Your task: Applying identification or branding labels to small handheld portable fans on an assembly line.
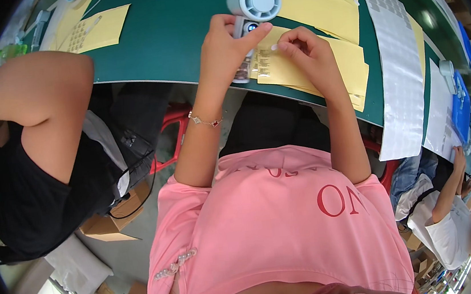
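Observation:
My left hand (227,41) is wrapped round the body of a handheld fan near the table's front edge. The light blue round fan head (260,1) lies just beyond my fingers, and a small round dark display shows between thumb and fingers. Below my thumb, a clear and grey part reaches toward the edge; whether it belongs to the fan I cannot tell. To the right, my right hand (309,56) pinches a small white piece (274,47), which looks like a sticker, between thumb and forefinger. Beneath it lies a yellow sheet (347,66) with small printed labels along its left end.
More yellow sheets (306,2) lie farther back on the green table (166,33). A long silvery sheet (397,72) hangs over the front edge at right. Another yellow label sheet (111,28) is at left. A co-worker's bent arm (39,81) is close on my left; another person sits at far right.

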The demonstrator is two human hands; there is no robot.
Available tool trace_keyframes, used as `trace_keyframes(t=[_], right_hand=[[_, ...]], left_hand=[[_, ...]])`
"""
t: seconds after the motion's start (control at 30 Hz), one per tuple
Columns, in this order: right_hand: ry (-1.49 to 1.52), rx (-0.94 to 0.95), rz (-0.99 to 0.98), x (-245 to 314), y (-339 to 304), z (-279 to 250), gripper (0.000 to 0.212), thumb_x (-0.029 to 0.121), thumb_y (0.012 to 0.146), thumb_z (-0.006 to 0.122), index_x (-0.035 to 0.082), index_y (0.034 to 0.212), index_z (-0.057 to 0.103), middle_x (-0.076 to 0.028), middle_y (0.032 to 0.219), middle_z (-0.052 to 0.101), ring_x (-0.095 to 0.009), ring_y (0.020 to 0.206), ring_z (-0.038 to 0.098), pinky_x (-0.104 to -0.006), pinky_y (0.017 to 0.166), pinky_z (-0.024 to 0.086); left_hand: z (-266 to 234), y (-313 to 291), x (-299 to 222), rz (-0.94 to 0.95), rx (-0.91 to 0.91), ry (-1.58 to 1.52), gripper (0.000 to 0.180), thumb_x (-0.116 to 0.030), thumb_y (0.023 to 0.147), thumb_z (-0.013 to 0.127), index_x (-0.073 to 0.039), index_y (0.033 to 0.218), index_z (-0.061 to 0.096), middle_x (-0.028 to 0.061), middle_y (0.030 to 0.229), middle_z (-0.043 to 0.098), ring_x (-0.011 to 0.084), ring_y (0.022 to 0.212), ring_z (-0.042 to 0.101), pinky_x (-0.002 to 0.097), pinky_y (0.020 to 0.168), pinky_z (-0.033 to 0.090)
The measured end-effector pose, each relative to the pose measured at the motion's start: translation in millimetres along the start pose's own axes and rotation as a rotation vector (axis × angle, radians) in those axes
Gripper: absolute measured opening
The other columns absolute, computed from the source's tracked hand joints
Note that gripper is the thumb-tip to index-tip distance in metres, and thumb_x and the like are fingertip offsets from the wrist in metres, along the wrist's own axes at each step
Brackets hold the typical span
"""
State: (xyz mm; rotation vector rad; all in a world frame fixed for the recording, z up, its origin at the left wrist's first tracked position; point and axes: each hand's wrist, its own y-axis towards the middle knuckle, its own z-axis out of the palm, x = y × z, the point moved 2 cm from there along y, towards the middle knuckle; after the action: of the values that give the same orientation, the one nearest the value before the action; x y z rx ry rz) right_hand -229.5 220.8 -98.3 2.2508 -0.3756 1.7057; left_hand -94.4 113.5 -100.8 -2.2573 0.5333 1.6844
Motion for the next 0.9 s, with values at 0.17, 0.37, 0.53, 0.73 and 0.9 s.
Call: trace_keyframes(t=[0.17,0.37,0.53,0.73,0.9], right_hand=[[0.073,-0.009,0.063,2,4,-2,0.013,0.011,0.081,0.063,0.000,0.086,0.058,-0.001,0.076,0.056,-0.007,0.069,0.051,-0.0191,0.064,0.042],[0.120,-0.071,0.019,11,-3,-11,0.012,0.009,0.080,0.064,0.000,0.085,0.059,-0.001,0.075,0.058,-0.007,0.067,0.053,-0.0191,0.063,0.044],[0.442,0.028,-0.019,66,-47,-20,0.008,-0.001,0.079,0.061,-0.004,0.085,0.057,-0.006,0.076,0.059,-0.010,0.066,0.057,-0.0225,0.062,0.047],[0.478,0.060,0.081,74,-77,-1,0.008,-0.005,0.079,0.060,-0.004,0.086,0.056,-0.007,0.076,0.059,-0.011,0.064,0.059,-0.0191,0.059,0.048],[0.460,0.077,0.093,79,-80,4,0.008,-0.004,0.080,0.061,-0.005,0.087,0.057,-0.007,0.080,0.059,-0.011,0.066,0.059,-0.0198,0.060,0.049]], left_hand=[[-21,-11,0,-0.107,0.187,-0.942,0.039,-0.034,0.088,0.054,-0.001,0.109,0.049,0.0088,0.094,0.057,0.0204,0.094,0.056,0.0324,0.080,0.049],[-25,-41,0,-0.408,0.339,-1.389,0.036,-0.031,0.090,0.051,0.000,0.108,0.050,0.0133,0.093,0.059,0.0269,0.097,0.057,0.0367,0.080,0.052],[-10,-46,-10,-0.198,0.178,-0.995,0.032,-0.032,0.088,0.053,-0.002,0.099,0.048,0.0090,0.079,0.055,0.0132,0.066,0.052,0.0227,0.055,0.043],[3,-56,-51,-0.037,0.162,-0.656,0.052,-0.052,0.090,0.039,-0.002,0.100,0.049,0.0061,0.070,0.056,0.0082,0.058,0.051,0.0205,0.051,0.041],[10,-62,-58,-0.001,0.183,-0.591,0.055,-0.055,0.090,0.036,-0.003,0.101,0.049,0.0063,0.070,0.056,0.0076,0.056,0.051,0.0200,0.050,0.042]])
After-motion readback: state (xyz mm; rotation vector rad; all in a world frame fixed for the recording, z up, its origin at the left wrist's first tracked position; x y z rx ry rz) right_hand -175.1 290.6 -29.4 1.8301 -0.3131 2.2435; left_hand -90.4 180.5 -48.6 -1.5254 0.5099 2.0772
